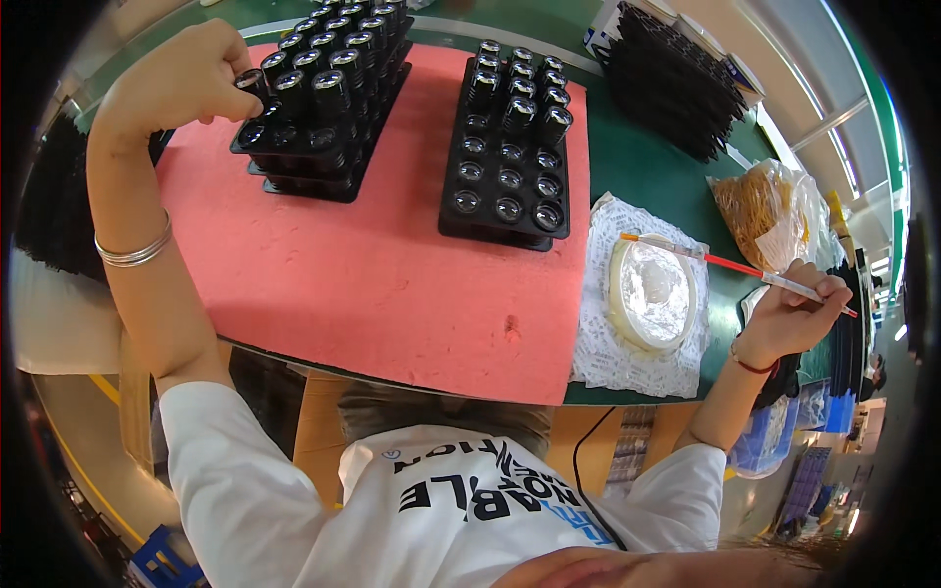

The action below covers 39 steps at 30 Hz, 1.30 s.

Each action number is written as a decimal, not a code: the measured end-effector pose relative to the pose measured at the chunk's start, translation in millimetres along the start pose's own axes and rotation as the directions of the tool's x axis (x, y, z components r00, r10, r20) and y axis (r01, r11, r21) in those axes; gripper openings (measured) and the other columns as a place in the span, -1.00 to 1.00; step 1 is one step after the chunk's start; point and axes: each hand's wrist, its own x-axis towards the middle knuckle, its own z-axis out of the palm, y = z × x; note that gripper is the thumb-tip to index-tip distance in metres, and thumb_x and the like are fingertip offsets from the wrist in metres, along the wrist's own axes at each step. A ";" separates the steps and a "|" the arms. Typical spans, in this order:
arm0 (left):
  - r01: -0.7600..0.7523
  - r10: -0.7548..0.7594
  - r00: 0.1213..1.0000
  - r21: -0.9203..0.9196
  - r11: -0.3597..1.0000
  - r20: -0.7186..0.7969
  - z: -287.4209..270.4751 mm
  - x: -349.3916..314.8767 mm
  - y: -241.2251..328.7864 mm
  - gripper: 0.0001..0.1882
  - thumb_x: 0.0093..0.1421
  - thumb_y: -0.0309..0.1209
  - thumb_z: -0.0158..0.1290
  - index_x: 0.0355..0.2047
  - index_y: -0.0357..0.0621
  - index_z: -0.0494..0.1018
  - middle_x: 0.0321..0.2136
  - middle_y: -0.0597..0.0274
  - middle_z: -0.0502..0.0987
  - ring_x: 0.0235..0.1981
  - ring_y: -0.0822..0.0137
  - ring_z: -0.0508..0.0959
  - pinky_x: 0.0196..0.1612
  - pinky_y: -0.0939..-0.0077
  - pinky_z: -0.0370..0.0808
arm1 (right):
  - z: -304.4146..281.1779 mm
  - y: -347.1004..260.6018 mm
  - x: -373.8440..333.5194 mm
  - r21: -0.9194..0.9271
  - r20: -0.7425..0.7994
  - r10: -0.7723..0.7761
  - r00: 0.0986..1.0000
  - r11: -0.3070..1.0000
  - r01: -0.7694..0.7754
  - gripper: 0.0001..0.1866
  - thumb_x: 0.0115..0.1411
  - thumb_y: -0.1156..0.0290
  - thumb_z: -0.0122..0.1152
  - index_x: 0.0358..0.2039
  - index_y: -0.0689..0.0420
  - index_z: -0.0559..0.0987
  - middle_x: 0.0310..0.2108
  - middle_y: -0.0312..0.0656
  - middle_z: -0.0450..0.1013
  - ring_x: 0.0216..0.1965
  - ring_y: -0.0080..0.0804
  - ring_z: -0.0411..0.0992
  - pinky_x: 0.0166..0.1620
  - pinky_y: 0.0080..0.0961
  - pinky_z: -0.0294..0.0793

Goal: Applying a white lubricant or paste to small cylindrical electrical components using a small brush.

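Note:
My left hand [186, 78] is bent over the near left corner of a black tray stack [304, 162], its fingertips closed on a black cylinder [252, 84] with a shiny glassy end. Several similar cylinders stand upright in that stack, behind some seats in the front rows. My right hand [796, 312] pinches a thin paintbrush [730, 264] with a red and clear handle. The brush lies across above a round white dish [655, 294], its orange tip by the dish's far rim. The dish rests on crumpled printed paper [610, 363].
A second black tray [506, 206] with several cylinders stands right of the stack on a pink mat [392, 294]. Black stacked trays [671, 83] sit at the far right. Beside them are a clear bag of yellowish strands [769, 216] and the green table [647, 181].

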 end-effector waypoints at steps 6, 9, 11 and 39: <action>0.066 -0.078 0.987 0.094 0.993 0.138 2.8 11.6 -5.5 -0.75 -0.37 -0.46 0.12 -0.66 -0.34 0.32 -0.79 0.24 0.30 -0.79 0.47 0.32 -0.73 0.64 0.26 | 0.7 -1.0 -0.8 -0.007 -0.011 -0.009 1.000 1.000 0.009 -0.65 0.21 0.18 -0.23 -0.64 0.10 0.27 -0.82 -0.39 0.01 -0.75 -0.67 -0.08 -0.64 -0.69 -0.11; 0.038 -0.048 0.994 0.097 0.995 0.103 5.0 10.2 -5.0 -0.72 -0.38 -0.40 0.15 -0.77 -0.30 0.27 -0.83 0.17 0.31 -0.79 0.41 0.36 -0.71 0.59 0.27 | 1.1 -3.2 -1.2 0.041 -0.005 0.020 1.000 0.999 -0.020 -0.65 0.20 0.18 -0.22 -0.64 0.10 0.28 -0.82 -0.39 0.02 -0.75 -0.67 -0.08 -0.64 -0.70 -0.11; 0.031 -0.047 0.990 0.120 0.992 0.131 4.9 13.3 -6.0 -0.72 -0.38 -0.40 0.15 -0.76 -0.29 0.27 -0.82 0.18 0.31 -0.79 0.41 0.35 -0.71 0.59 0.26 | -2.0 -2.7 -1.0 0.048 -0.001 0.016 1.000 0.999 -0.016 -0.65 0.20 0.18 -0.22 -0.63 0.10 0.28 -0.82 -0.39 0.02 -0.74 -0.67 -0.08 -0.64 -0.70 -0.11; -0.206 0.291 0.923 0.315 0.926 -0.250 121.2 11.4 132.1 -0.65 -0.07 -0.07 0.03 -0.45 -0.10 0.44 -0.55 0.19 0.49 -0.46 0.20 0.49 -0.43 0.38 0.41 | -5.8 -9.3 -1.9 -0.224 0.086 -0.310 0.947 0.920 0.322 -0.58 0.19 0.10 -0.28 -0.65 0.15 0.24 -0.86 -0.30 0.02 -0.85 -0.59 -0.04 -0.73 -0.63 -0.11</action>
